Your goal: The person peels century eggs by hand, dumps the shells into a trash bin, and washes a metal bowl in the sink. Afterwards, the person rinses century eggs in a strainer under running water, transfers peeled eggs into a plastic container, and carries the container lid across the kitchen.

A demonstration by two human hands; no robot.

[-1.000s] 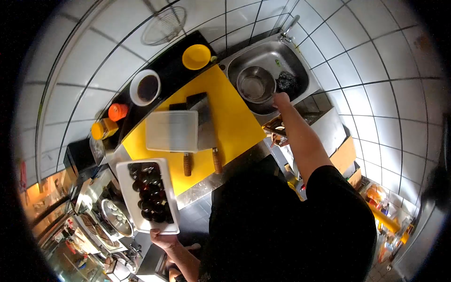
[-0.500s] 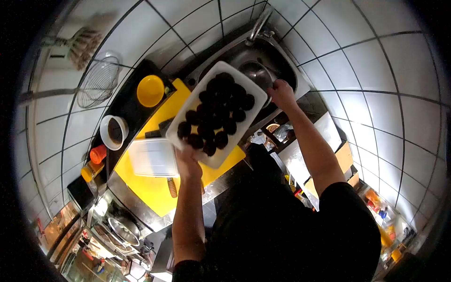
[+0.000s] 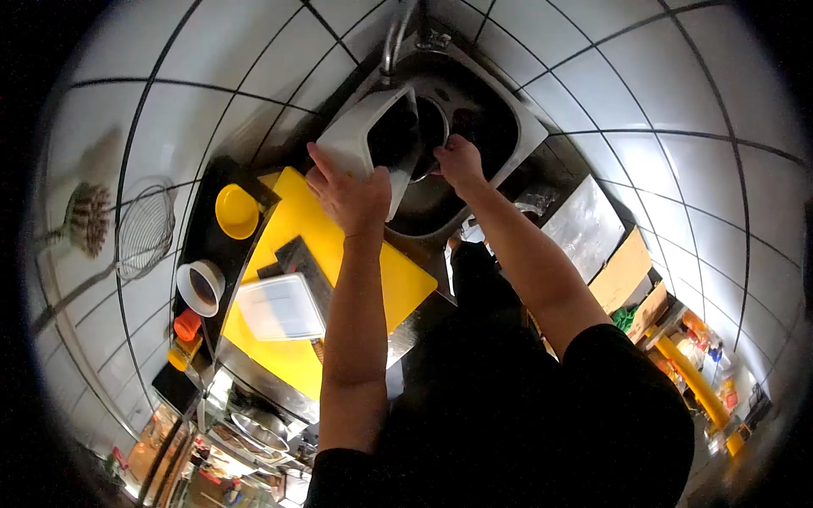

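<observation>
Set into a tiled corner, a metal sink (image 3: pixel 532 127) with a curved tap (image 3: pixel 394 44) at its back left edge. Beyond the sink and off to both sides, white tiled walls (image 3: pixel 622 80) with dark grout lines. On the tiles right of the sink, a bright white glare (image 3: pixel 665 169); dimmer, greyer tiles left of it. Left of the sink, a dark ledge (image 3: pixel 188 250) along the wall. Nearer than the sink, to its right, a dull metal panel (image 3: pixel 580 222), then brown cardboard (image 3: pixel 620 273).
</observation>
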